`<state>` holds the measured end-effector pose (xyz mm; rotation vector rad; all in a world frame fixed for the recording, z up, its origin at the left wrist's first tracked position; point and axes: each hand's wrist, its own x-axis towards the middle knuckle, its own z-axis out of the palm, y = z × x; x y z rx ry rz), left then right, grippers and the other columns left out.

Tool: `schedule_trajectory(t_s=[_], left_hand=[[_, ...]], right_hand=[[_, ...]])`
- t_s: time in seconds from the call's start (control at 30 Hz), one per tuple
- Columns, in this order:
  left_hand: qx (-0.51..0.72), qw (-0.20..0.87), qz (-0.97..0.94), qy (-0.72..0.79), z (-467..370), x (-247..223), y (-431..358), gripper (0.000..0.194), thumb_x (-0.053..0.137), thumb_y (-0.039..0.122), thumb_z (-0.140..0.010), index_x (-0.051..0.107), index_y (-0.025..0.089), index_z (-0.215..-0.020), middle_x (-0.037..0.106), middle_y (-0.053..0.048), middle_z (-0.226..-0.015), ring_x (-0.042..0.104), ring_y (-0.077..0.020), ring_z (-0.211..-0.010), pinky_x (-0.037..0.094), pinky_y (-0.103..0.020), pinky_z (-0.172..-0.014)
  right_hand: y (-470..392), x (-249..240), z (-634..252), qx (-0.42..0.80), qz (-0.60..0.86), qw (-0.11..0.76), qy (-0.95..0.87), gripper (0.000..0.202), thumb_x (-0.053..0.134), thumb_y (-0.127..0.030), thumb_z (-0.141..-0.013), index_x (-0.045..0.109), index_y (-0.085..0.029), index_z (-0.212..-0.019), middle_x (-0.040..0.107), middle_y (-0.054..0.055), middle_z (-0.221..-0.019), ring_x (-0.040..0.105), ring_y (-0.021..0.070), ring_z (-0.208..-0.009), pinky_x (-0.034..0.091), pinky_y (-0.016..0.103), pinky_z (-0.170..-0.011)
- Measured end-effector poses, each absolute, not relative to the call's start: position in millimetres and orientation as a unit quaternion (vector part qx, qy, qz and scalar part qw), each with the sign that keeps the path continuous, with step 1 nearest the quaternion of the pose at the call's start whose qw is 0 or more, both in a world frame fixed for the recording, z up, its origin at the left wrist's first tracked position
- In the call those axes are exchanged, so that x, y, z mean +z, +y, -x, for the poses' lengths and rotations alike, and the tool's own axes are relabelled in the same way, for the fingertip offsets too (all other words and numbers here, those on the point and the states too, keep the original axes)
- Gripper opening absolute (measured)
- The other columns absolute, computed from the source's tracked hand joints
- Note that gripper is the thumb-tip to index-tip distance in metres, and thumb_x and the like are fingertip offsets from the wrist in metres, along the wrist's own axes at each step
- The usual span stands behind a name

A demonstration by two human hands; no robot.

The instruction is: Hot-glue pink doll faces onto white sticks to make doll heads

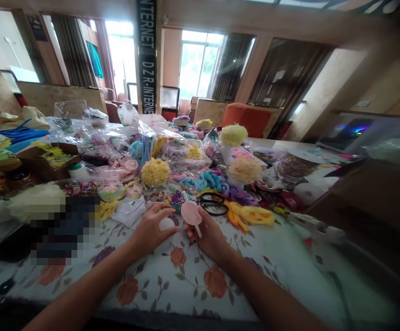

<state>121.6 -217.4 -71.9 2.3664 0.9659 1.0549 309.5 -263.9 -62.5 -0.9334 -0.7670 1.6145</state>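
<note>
My right hand [205,232] pinches a flat pink disc on a thin pale stick [191,213], held tilted above the tablecloth. To its left, my left hand [157,225] has its thumb and fingers spread around a small white rounded piece [166,224]. Whether those fingers touch that piece, I cannot tell. Just beyond my right hand lie black-handled scissors [215,204] and a bundle of orange-yellow strips [251,215]. A pile of small colourful beads [178,200] is behind both hands.
A flowered tablecloth [145,285] covers the table. Fluffy yellow balls [155,172], plastic bags and craft pieces crowd the far side. At right are a hot glue gun [319,234] and a brown box [368,197]. A small open carton [50,158] stands at left.
</note>
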Motion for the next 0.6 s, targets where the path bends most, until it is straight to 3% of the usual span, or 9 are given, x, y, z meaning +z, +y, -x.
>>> schedule_trajectory(t_s=[0.1,0.2,0.33,0.47,0.6], left_hand=[[0.427,0.217,-0.803,0.356,-126.4,-63.5,-215.0,0.032,0.059,0.042,-0.083,0.064,0.021,-0.108,0.063,-0.010,-0.111,0.056,-0.0253,-0.108,0.044,-0.042,-0.095],[0.417,0.325,-0.772,0.353,-138.6,-52.1,-212.1,0.037,0.062,0.042,-0.081,0.061,0.019,-0.110,0.065,-0.009,-0.109,0.060,-0.0231,-0.099,0.049,-0.036,-0.085],[0.346,0.392,-0.785,0.332,-153.7,-48.7,-211.2,0.027,0.059,0.043,-0.081,0.062,0.016,-0.082,0.063,-0.002,-0.076,0.059,-0.0170,-0.071,0.045,-0.027,-0.064],[0.366,0.352,-0.783,0.358,-152.5,-57.0,-213.7,0.037,0.050,0.048,-0.087,0.051,0.018,-0.067,0.051,0.002,-0.062,0.049,-0.0132,-0.059,0.037,-0.024,-0.054],[0.370,0.306,-0.795,0.372,-146.3,-60.0,-219.3,0.037,0.045,0.047,-0.090,0.049,0.019,-0.067,0.051,0.002,-0.061,0.049,-0.0131,-0.059,0.036,-0.025,-0.055]], right_hand=[[-264.3,-61.1,-309.1,0.697,0.380,0.507,-0.336,0.050,0.051,-0.062,-0.081,0.064,-0.015,-0.071,0.059,0.001,-0.060,0.050,0.0102,-0.047,0.038,0.021,-0.042],[-263.5,-62.0,-307.1,0.707,0.379,0.478,-0.358,0.056,0.046,-0.066,-0.081,0.064,-0.014,-0.067,0.058,0.002,-0.057,0.050,0.0098,-0.045,0.037,0.020,-0.040],[-262.8,-69.3,-304.0,0.673,0.415,0.480,-0.380,0.064,0.040,-0.073,-0.081,0.061,-0.015,-0.063,0.056,0.002,-0.053,0.049,0.0110,-0.042,0.035,0.021,-0.037],[-265.2,-74.7,-302.5,0.497,0.491,0.525,-0.487,0.054,0.045,-0.067,-0.085,0.057,-0.017,-0.066,0.051,-0.003,-0.049,0.044,0.0103,-0.041,0.032,0.022,-0.040],[-266.2,-71.5,-301.5,0.294,0.552,0.500,-0.599,0.045,0.047,-0.055,-0.089,0.057,-0.019,-0.065,0.047,-0.004,-0.051,0.044,0.0115,-0.049,0.032,0.023,-0.047]])
